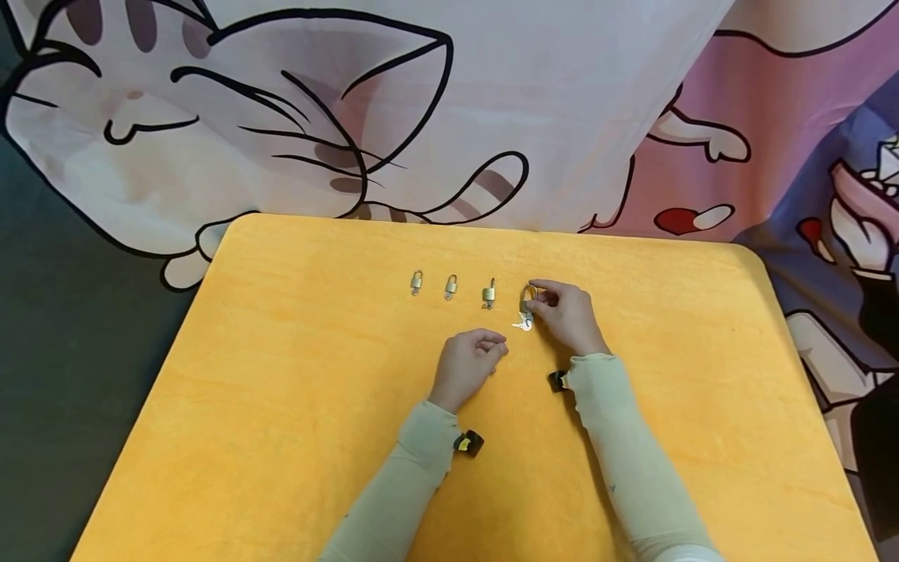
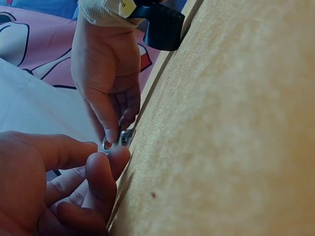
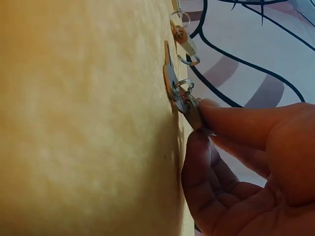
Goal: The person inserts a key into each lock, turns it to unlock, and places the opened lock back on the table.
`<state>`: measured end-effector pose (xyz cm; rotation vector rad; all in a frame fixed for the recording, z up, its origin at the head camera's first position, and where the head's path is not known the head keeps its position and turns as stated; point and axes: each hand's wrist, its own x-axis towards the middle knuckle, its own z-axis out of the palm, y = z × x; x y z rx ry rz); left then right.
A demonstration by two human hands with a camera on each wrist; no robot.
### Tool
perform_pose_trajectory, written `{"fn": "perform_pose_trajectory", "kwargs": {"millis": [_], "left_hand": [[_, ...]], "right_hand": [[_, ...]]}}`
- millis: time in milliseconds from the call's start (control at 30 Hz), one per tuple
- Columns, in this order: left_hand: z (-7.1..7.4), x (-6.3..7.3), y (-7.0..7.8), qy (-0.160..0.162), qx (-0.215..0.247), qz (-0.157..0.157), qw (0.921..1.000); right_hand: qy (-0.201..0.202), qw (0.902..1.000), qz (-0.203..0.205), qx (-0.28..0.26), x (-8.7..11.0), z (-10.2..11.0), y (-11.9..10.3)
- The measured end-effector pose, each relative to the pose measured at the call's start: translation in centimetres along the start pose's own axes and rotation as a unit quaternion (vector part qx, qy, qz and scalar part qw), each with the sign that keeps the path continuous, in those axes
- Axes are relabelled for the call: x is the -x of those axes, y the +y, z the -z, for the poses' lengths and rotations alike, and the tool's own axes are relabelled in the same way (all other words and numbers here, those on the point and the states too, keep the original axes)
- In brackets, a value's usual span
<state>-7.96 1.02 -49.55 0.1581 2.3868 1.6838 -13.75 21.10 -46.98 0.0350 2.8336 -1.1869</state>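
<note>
My right hand [image 1: 567, 316] pinches a small brass padlock [image 3: 193, 114] between thumb and fingers at the right end of a row. Flat silver keys [image 3: 170, 78] hang from it on a ring and lie against the tabletop. Nearer the front, my left hand [image 1: 469, 363] hovers with loosely curled fingers and nothing visible in them. Left of the held lock lies a padlock [image 1: 488, 295] whose shackle sticks up as a single bar. Two more padlocks, one in the middle [image 1: 450, 287] and one at the far left [image 1: 417, 282], show looped shackles.
The locks lie on a yellow tabletop [image 1: 281, 375] with rounded far corners. Behind its far edge hangs a cloth [image 1: 562, 101] printed with a cartoon cat. Black cameras are strapped at the left wrist [image 1: 469, 443] and right wrist [image 1: 557, 381].
</note>
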Motion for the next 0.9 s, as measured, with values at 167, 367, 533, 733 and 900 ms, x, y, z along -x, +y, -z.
{"fn": "perform_pose_trajectory", "kwargs": {"millis": [167,367,533,733,900], "left_hand": [[-0.08,0.02,0.05,0.002,-0.001,-0.005,1.0000],[-0.05,0.06,0.15,0.001,-0.003,-0.003,1.0000],[-0.09,0.11,0.14,-0.002,-0.003,0.003,1.0000],[-0.12,0.17,0.10,-0.004,-0.003,0.006,1.0000],[-0.12,0.33,-0.04,-0.002,0.003,0.011,0.9999]], "right_hand": [[-0.004,0.9998,-0.018,0.007,-0.28,0.26,0.00],[-0.001,0.9994,-0.034,0.010,-0.22,0.19,-0.16],[0.005,0.9987,-0.047,0.017,-0.16,0.03,-0.49],[0.030,0.9979,-0.056,0.014,-0.15,-0.36,-0.62],[0.057,0.9971,-0.046,0.023,0.51,-0.68,-0.58]]}}
